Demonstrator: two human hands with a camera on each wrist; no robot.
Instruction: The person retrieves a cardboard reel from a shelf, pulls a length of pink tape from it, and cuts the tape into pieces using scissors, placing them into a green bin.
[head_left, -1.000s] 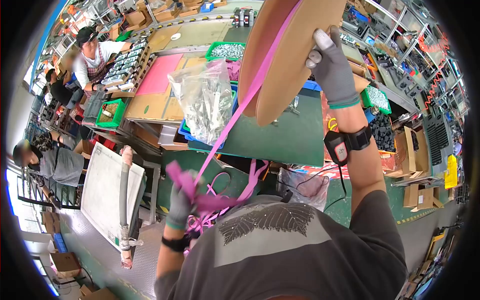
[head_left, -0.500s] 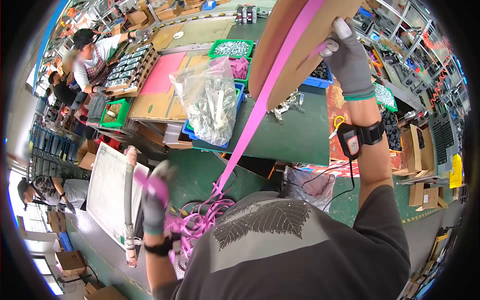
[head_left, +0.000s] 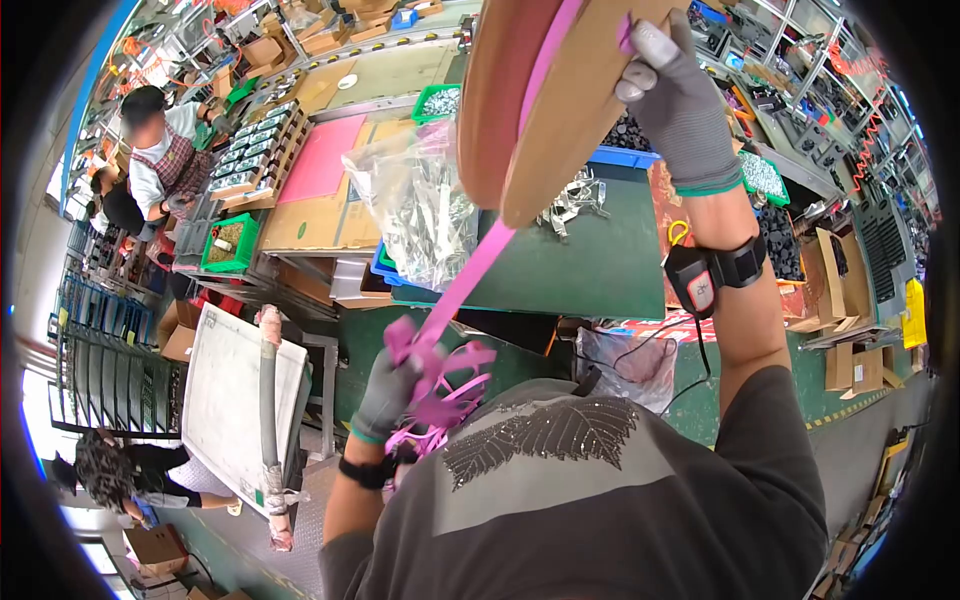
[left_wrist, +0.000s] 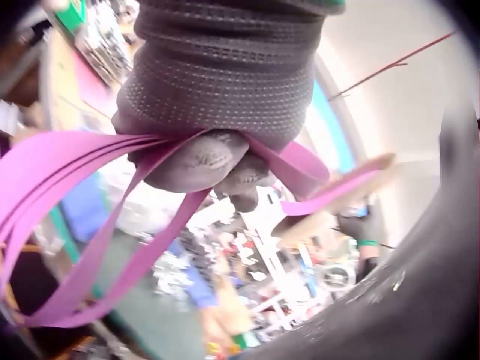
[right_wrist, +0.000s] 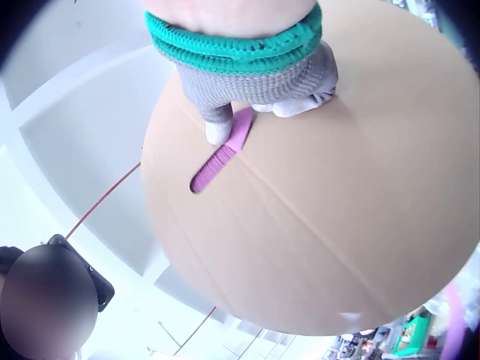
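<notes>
My gloved right hand (head_left: 680, 110) holds up a large cardboard reel (head_left: 570, 130) by its side face. In the right wrist view, my thumb and curled fingers grip around a long slot (right_wrist: 214, 169), where a pink tape end sticks out. Wound pink ribbon (head_left: 550, 55) shows between the two discs. From the reel's lower edge a taut strip (head_left: 465, 275) runs down to my left hand (head_left: 388, 392). That hand grips the ribbon in its fist, and several loose loops (left_wrist: 82, 180) hang from it in the left wrist view.
Ahead is a green-topped table (head_left: 600, 260) with a plastic bag of metal parts (head_left: 430, 220) and loose metal pieces (head_left: 578, 205). A tilted white panel with a padded bar (head_left: 270, 400) stands at left. Other people work at the left bench (head_left: 270, 215).
My left hand swung out left, then came back right and up, still gripping ribbon. The reel shifted right, then back left, in my right hand. A person at left moved lower in view.
</notes>
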